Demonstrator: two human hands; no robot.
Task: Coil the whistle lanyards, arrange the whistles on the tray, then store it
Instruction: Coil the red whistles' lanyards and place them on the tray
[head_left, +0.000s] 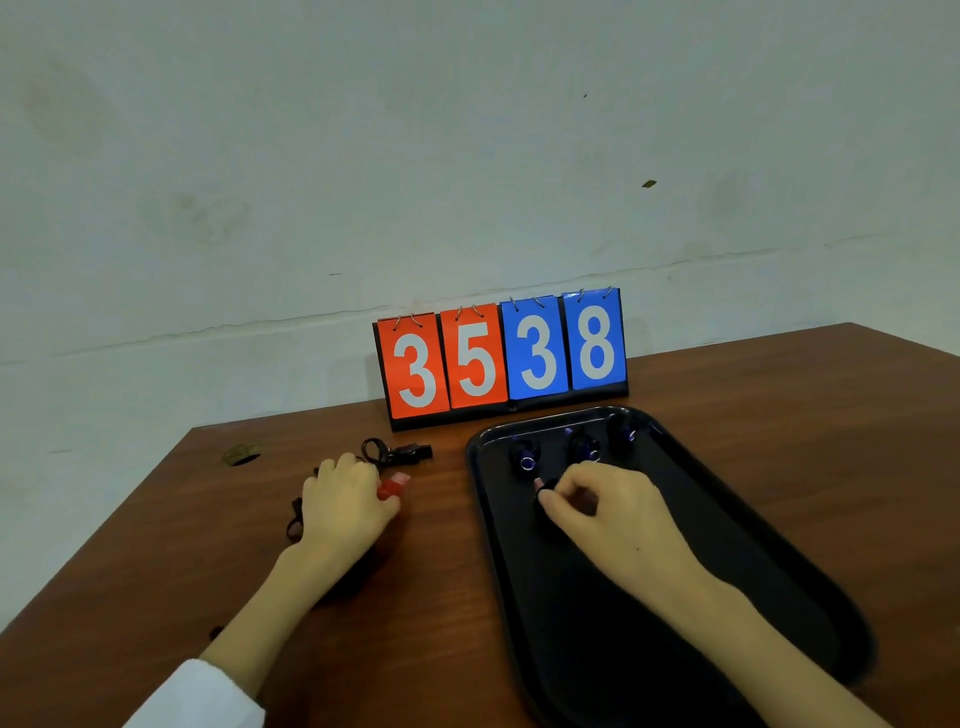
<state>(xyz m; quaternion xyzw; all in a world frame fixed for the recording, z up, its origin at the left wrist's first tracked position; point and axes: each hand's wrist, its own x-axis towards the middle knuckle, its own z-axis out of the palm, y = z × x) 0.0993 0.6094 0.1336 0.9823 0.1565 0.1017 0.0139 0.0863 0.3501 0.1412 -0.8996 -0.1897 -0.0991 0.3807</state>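
The whistles are small plastic pieces, likely light and hard, and would skate about if nudged. Their cords are soft and limp and will probably spring loose from a coil unless pinned. The body is the surest place to take hold, with the coil tucked under or beside it. On the counter (156, 519) the left hand (345, 501) lies knuckles up, its fingers curled over a red whistle (390, 487) that pokes out by the thumb. A black cord (295, 522) loops out from under the far side of the palm, and how much of it is gathered there is hidden. Just beyond lies a black whistle (413, 451) with its cord bunched beside it. The right hand (615, 512) is over the tray (597, 649), thumb and forefinger pinched on a dark lump (546, 486). Against the black tray I cannot tell whether that is a whistle, a coil or both. Three blue whistles (584, 448) sit in a row at the tray's far end, their cords too dark to make out. A scoreboard (501, 358) stands behind, and the tray's near end is cut off by the frame.
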